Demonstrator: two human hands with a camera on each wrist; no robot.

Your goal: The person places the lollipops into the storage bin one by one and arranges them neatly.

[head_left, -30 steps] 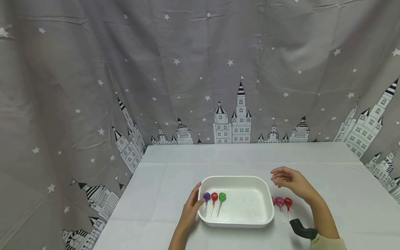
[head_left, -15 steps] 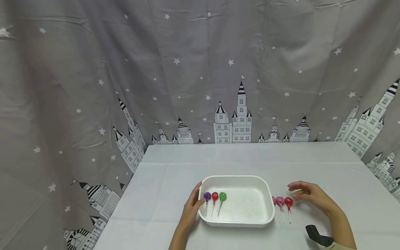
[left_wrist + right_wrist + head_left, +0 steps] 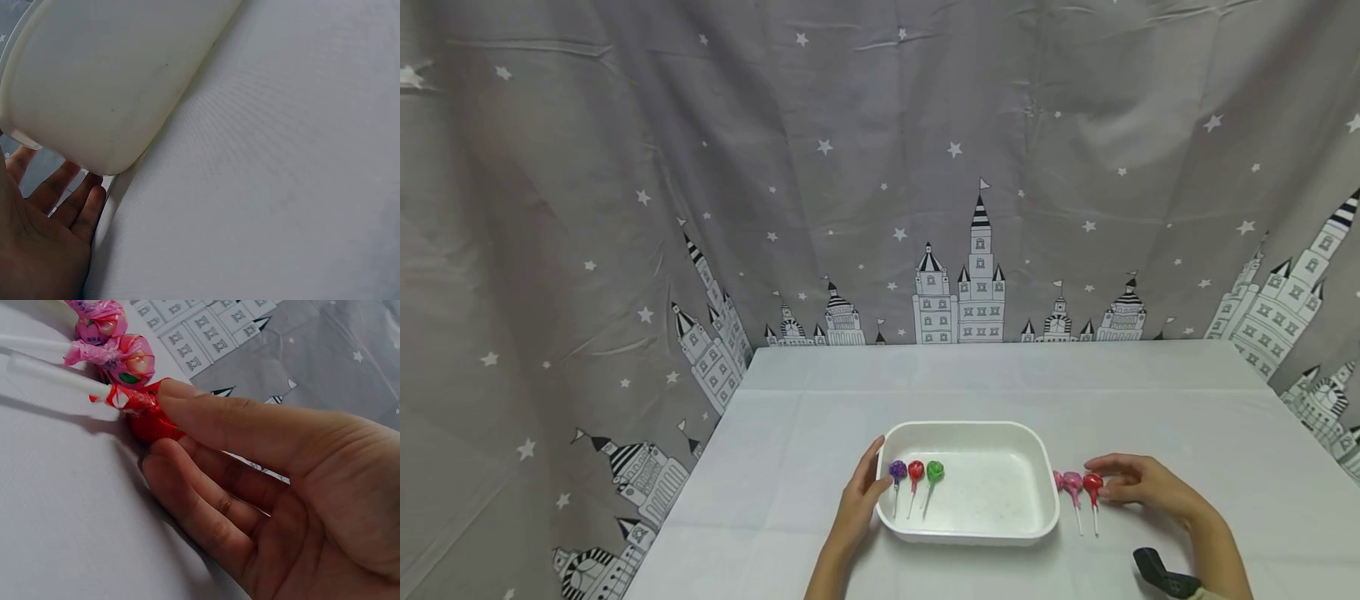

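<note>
1. Two sides of a light pinch show at the right hand [image 3: 1153, 487]: the thumb and bent fingertips lie around the head of the red lollipop [image 3: 1093, 482], with only a small gap between them. How firmly they press, I cannot tell.
2. Relative to those fingers, the red lollipop's head sits right at the tips, the thumb lapping over it close to the twisted wrapper. Its white stick points back toward the person, free of the hand and lying along the table [image 3: 820, 408].
3. The step in hand looks like taking hold of this lollipop. As I judge it, the next move calls for firming the pinch on the head and raising it cleanly, so that its neighbour is not dragged along.
4. Just beside it, on the side away from the palm, is a pink lollipop [image 3: 1072, 482]; whether the two heads touch is unclear. Past that, another pink one [image 3: 1057, 480] is partly hidden by the tray [image 3: 966, 538].
5. Across the tray, the left hand [image 3: 853, 498] grips its left end, thumb over the rim and fingers along the outer wall.
6. Near that thumb, inside, lie purple [image 3: 898, 471], red [image 3: 916, 472] and green [image 3: 934, 472] lollipops in a row, sticks toward the person.
7. Farthest out hangs a grey curtain [image 3: 850, 100] printed with castles and stars.
</note>
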